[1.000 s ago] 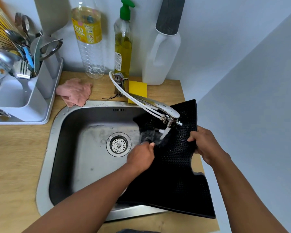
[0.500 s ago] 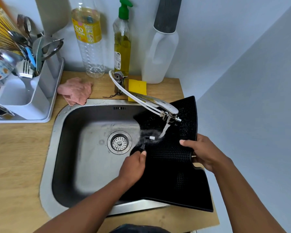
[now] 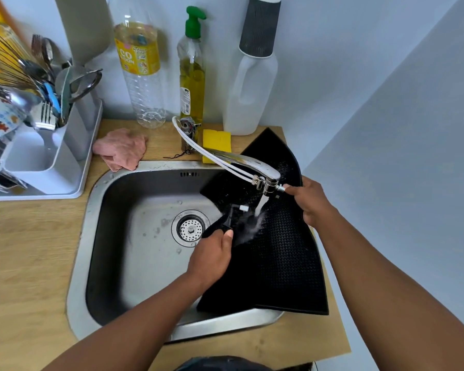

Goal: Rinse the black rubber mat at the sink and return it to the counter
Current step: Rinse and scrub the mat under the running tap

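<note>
The black rubber mat (image 3: 281,266) lies tilted over the right side of the steel sink (image 3: 134,250), its far corner raised against the wall and its right part on the counter. Water runs from the faucet (image 3: 255,167) onto the mat's middle and splashes. My left hand (image 3: 212,257) grips the mat's left edge inside the basin, near the drain (image 3: 190,228). My right hand (image 3: 312,202) holds the mat's right edge, its fingertips beside the faucet tip.
Behind the sink stand a clear bottle (image 3: 141,76), a green-pump soap bottle (image 3: 192,73) and a white jug (image 3: 252,76). A yellow sponge (image 3: 216,141) and pink cloth (image 3: 121,149) lie there. A dish rack (image 3: 43,145) with cutlery sits left. A wall rises close on the right.
My right hand has moved up along the mat's edge to beside the faucet tip, lifting the mat's far corner higher. My left hand shifted slightly toward me along the left edge.
</note>
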`<state>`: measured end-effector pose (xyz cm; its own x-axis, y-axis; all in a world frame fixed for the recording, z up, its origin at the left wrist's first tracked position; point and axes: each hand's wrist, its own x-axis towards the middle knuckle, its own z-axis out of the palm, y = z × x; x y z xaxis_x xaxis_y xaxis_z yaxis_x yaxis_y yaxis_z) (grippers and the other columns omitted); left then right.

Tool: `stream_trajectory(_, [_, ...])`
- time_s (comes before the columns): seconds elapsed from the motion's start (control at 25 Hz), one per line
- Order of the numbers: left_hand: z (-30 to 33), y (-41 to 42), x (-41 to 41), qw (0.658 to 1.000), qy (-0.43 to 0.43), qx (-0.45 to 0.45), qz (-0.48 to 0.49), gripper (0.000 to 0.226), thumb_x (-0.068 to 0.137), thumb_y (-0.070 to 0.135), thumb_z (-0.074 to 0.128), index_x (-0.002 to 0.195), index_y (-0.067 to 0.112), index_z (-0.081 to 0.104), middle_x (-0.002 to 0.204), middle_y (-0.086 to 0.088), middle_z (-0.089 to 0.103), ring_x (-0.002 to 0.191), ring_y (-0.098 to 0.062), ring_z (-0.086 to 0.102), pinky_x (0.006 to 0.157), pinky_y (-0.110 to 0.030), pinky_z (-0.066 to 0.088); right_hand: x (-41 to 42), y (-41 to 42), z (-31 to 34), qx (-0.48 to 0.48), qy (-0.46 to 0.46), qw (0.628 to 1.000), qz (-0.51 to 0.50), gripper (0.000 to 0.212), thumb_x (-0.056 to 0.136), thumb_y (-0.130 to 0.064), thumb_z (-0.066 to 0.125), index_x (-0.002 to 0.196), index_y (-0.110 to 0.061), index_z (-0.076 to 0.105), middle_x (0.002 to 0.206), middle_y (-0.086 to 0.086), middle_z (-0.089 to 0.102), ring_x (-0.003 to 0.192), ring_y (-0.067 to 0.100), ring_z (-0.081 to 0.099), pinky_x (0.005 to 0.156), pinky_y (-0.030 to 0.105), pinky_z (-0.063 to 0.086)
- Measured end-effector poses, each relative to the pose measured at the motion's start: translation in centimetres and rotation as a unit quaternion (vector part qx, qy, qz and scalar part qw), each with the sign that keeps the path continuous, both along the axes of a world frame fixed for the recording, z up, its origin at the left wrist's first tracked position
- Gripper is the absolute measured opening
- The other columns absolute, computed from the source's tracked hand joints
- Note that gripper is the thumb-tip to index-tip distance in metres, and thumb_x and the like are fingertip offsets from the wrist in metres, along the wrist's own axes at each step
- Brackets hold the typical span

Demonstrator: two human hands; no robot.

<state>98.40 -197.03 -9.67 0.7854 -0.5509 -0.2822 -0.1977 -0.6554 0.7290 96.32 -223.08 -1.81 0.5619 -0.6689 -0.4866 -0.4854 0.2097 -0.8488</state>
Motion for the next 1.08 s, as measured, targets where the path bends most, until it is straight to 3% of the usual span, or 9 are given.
stream_trajectory(0.08, [-0.3, -0.3, -1.0, 0.999, 0.005, -0.014, -0.032, 0.045, 0.102, 0.057, 0.030, 0.074, 0.024, 0.040, 0.072, -0.004, 0.062, 0.075, -0.031, 0.062, 0.068, -0.042, 0.051, -0.1, -0.2, 0.2, 0.001, -0.003, 1.000, -0.008, 0.028, 0.096, -0.001, 0.068, 0.119, -0.016, 0.073, 0.102, 0.009, 0.079, 0.083, 0.022, 0.079, 0.064, 0.031, 0.064])
stream_trajectory(0.24, [-2.3, -0.6, -1.4, 0.994, 0.068, 0.075, -0.044, 0.044, 0.106, 0.051, 0.029, 0.085, 0.020, 0.053, 0.099, -0.016, 0.070, 0.098, -0.037, 0.064, 0.082, -0.040, 0.050, -1.6, 0.3, 1.2, -0.009, -0.020, 1.000, -0.005, 0.022, 0.097, -0.007, 0.070, 0.099, -0.027, 0.077, 0.088, -0.002, 0.083, 0.080, 0.017, 0.080, 0.062, 0.027, 0.063])
stream_trajectory(0.4, [-3.9, 1.2, 0.2, 0.981, 0.121, 0.148, -0.013, 0.050, 0.108, 0.043, 0.031, 0.098, 0.008, 0.066, 0.111, -0.023, 0.071, 0.109, -0.039, 0.064, 0.085, -0.037, 0.045, -5.0, 0.3, 0.4, 0.011, -0.035, 0.998, -0.053, 0.020, 0.097, -0.008, 0.070, 0.100, -0.026, 0.077, 0.093, 0.000, 0.083, 0.084, 0.018, 0.080, 0.067, 0.030, 0.064])
stream_trajectory(0.56, [-1.8, 0.6, 0.2, 0.998, 0.049, 0.036, -0.004, 0.043, 0.106, 0.048, 0.031, 0.079, 0.020, 0.050, 0.095, -0.018, 0.070, 0.094, -0.037, 0.065, 0.075, -0.038, 0.045, -6.3, 0.4, -0.5, 0.037, -0.029, 0.994, -0.096, 0.018, 0.099, -0.008, 0.067, 0.115, -0.014, 0.074, 0.109, 0.009, 0.079, 0.099, 0.027, 0.076, 0.082, 0.040, 0.063])
stream_trajectory(0.72, [-0.1, -3.9, -1.7, 0.996, 0.007, 0.005, -0.092, 0.047, 0.104, 0.055, 0.026, 0.093, 0.018, 0.054, 0.095, -0.019, 0.071, 0.091, -0.039, 0.065, 0.076, -0.043, 0.051, -6.3, 0.9, -0.9, 0.053, -0.036, 0.993, -0.100, 0.017, 0.099, -0.011, 0.068, 0.111, -0.019, 0.075, 0.105, 0.006, 0.082, 0.095, 0.023, 0.079, 0.078, 0.036, 0.064])
stream_trajectory(0.8, [-1.3, -4.3, -1.7, 0.993, -0.003, 0.048, -0.105, 0.050, 0.106, 0.052, 0.024, 0.105, 0.014, 0.057, 0.101, -0.021, 0.071, 0.095, -0.041, 0.066, 0.078, -0.044, 0.051, -6.4, 1.1, -1.1, 0.059, -0.042, 0.992, -0.099, 0.016, 0.099, -0.011, 0.069, 0.110, -0.021, 0.076, 0.103, 0.003, 0.083, 0.093, 0.021, 0.080, 0.075, 0.035, 0.065])
stream_trajectory(1.0, [-5.8, 2.2, 2.9, 0.963, 0.082, 0.256, -0.023, 0.049, 0.107, 0.041, 0.031, 0.122, 0.006, 0.061, 0.129, -0.025, 0.064, 0.121, -0.039, 0.060, 0.097, -0.042, 0.047, -7.0, 1.6, -2.3, 0.085, -0.041, 0.986, -0.134, 0.017, 0.099, -0.009, 0.067, 0.108, -0.020, 0.077, 0.105, 0.006, 0.082, 0.093, 0.024, 0.079, 0.068, 0.033, 0.064])
stream_trajectory(1.08, [-5.7, 3.7, 3.5, 0.965, 0.070, 0.252, 0.004, 0.048, 0.106, 0.043, 0.030, 0.119, 0.009, 0.061, 0.126, -0.023, 0.066, 0.117, -0.039, 0.062, 0.095, -0.042, 0.048, -7.2, 2.0, -2.9, 0.098, -0.043, 0.983, -0.152, 0.016, 0.099, -0.010, 0.067, 0.109, -0.019, 0.076, 0.109, 0.009, 0.080, 0.097, 0.026, 0.077, 0.069, 0.035, 0.064])
